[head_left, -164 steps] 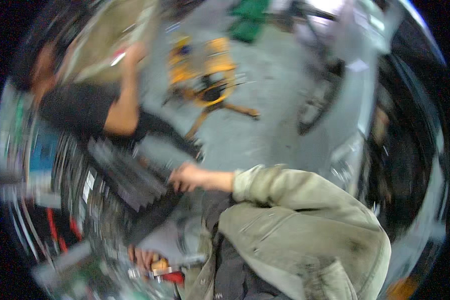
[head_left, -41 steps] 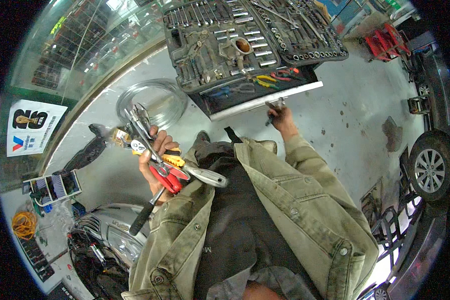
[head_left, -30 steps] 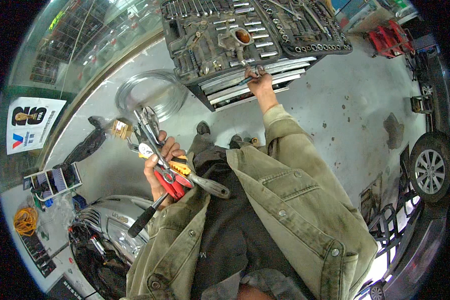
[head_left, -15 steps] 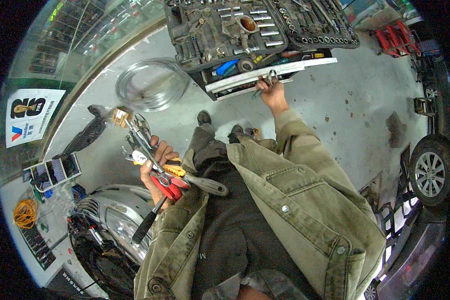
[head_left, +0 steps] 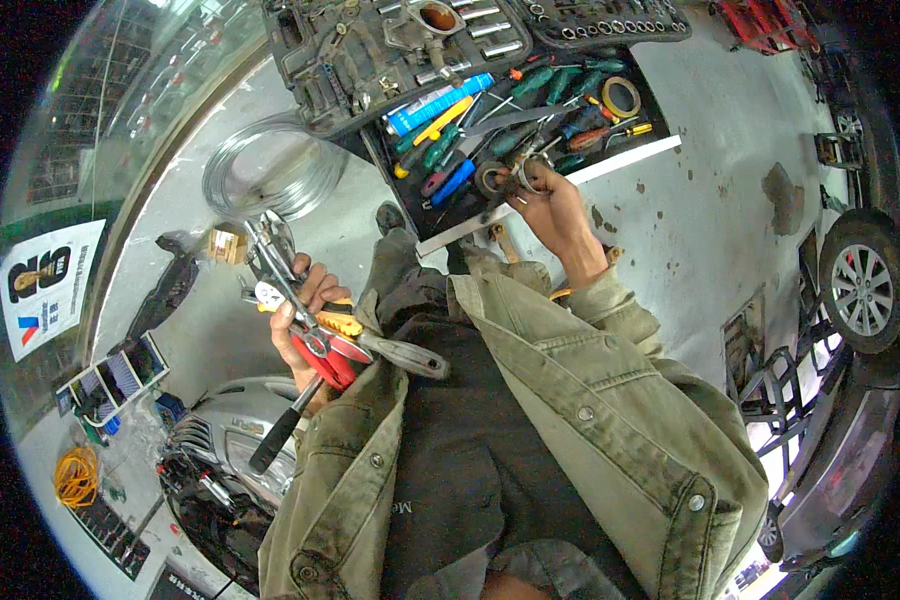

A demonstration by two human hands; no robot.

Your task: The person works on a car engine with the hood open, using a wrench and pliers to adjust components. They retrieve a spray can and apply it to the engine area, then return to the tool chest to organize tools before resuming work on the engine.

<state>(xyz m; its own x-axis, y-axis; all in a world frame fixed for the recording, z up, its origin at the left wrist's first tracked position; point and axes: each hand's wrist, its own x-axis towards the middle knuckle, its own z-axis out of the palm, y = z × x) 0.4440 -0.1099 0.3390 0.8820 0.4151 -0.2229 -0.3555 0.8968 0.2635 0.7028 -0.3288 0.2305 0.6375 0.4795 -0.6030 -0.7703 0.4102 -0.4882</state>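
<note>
My left hand (head_left: 315, 300) is wrapped round a bundle of hand tools: red-handled pliers (head_left: 332, 362), a ratchet (head_left: 273, 440) with a black grip, a yellow-handled tool (head_left: 340, 324) and a grey-handled tool (head_left: 410, 357). Several metal ends stick out beyond the fingers. Inside the front of a pulled-out drawer (head_left: 635, 158), my right hand (head_left: 558, 212) has its fingers curled at a ring-shaped item (head_left: 533, 172); what exactly they hold is unclear. Beside them are a roll of tape (head_left: 490, 180) and a blue-handled tool (head_left: 454, 186). Green-handled screwdrivers (head_left: 564, 85) lie deeper in the drawer.
An open socket case (head_left: 370, 65) lies across the cabinet top, with a metal part (head_left: 435, 20) on it. Coiled wire (head_left: 270, 170) and a small carton (head_left: 227, 246) are on the floor to the left. A motorcycle (head_left: 235, 430) stands lower left, a car wheel (head_left: 862, 283) right.
The drawer has come open toward me, showing the tools inside. My right hand has gone from its front edge to inside it. My left hand keeps the same bundle.
</note>
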